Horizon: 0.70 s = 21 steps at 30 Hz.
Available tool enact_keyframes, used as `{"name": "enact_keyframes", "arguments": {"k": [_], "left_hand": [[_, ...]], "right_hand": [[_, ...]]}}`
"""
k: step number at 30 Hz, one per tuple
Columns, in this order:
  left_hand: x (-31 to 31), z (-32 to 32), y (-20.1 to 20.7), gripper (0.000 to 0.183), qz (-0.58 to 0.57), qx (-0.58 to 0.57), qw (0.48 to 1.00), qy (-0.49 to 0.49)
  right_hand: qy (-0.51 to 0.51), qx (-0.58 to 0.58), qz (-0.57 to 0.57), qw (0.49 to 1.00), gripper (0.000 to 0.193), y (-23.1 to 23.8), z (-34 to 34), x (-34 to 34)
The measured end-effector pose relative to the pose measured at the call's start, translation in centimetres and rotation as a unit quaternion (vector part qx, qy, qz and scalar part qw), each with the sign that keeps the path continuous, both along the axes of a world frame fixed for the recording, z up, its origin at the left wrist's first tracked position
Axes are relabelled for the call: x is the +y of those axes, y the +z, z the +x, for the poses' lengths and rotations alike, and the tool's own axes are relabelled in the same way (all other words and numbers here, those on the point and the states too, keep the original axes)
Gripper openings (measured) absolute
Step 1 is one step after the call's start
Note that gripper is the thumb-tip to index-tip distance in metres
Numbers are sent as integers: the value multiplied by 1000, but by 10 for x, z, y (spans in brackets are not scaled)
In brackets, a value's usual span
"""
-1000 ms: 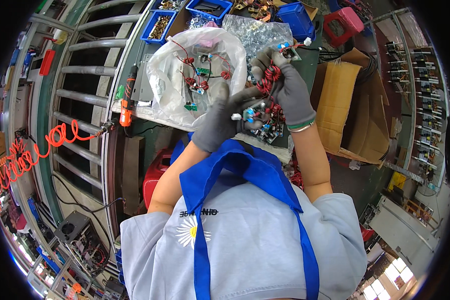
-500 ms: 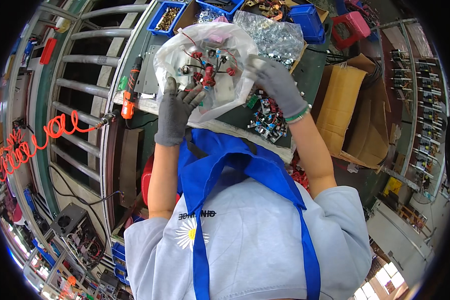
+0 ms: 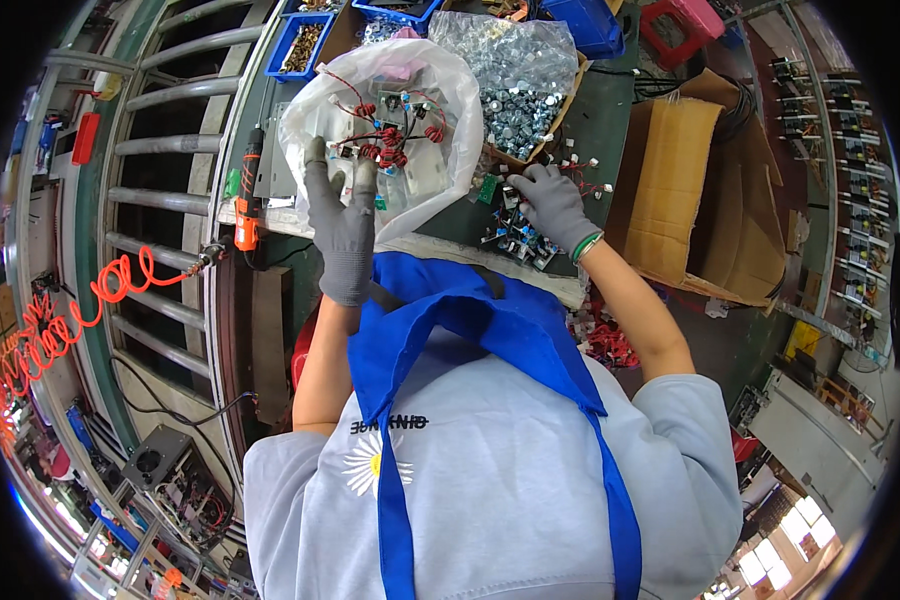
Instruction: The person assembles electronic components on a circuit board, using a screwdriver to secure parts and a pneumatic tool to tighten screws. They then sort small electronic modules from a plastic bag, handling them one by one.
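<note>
A translucent plastic bag [image 3: 448,190] lies spread with its rim rolled outward. Inside it sit several small electronic parts with dark red coils [image 3: 392,150] and thin red wires. Over the bag's near left side rests my left hand [image 3: 342,230], in a grey glove, thumb and fingers apart and nothing held. To the right of the bag, my gloved right hand [image 3: 558,208] reaches down into a pile of small circuit parts [image 3: 530,246] with white connectors. Its fingers are curled at the pile, and whatever lies under the fingertips is hidden.
Beyond the pile a clear bag of small metal cylinders [image 3: 515,115] lies near blue bins [image 3: 300,46]. An orange power screwdriver [image 3: 247,215] stands at the bench's left edge, beside a roller conveyor [image 3: 160,202]. An open cardboard box [image 3: 670,190] stands at the right.
My right hand has left the bag's right rim and come down to the pile of circuit parts. My left hand stays at the bag, its fingers straighter. The whole view has shifted slightly.
</note>
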<state>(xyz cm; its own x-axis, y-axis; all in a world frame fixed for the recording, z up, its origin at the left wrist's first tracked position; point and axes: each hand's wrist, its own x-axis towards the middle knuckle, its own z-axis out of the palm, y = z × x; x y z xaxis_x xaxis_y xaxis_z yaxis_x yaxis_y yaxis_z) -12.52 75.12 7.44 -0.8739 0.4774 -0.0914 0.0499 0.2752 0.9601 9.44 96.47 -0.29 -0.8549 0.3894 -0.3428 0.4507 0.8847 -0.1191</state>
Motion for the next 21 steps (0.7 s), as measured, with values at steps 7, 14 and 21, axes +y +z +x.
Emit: {"name": "enact_keyframes", "arguments": {"k": [7, 14, 21], "left_hand": [[6, 33, -20, 58, 51, -54, 993, -92], [66, 98, -77, 39, -214, 58, 859, -461], [84, 100, -94, 21, -111, 40, 892, -436]], "right_hand": [[32, -30, -56, 997, 30, 2, -4, 21], [-194, 190, -288, 918, 22, 12, 21, 27], [-397, 425, -549, 600, 20, 76, 39, 15]]}}
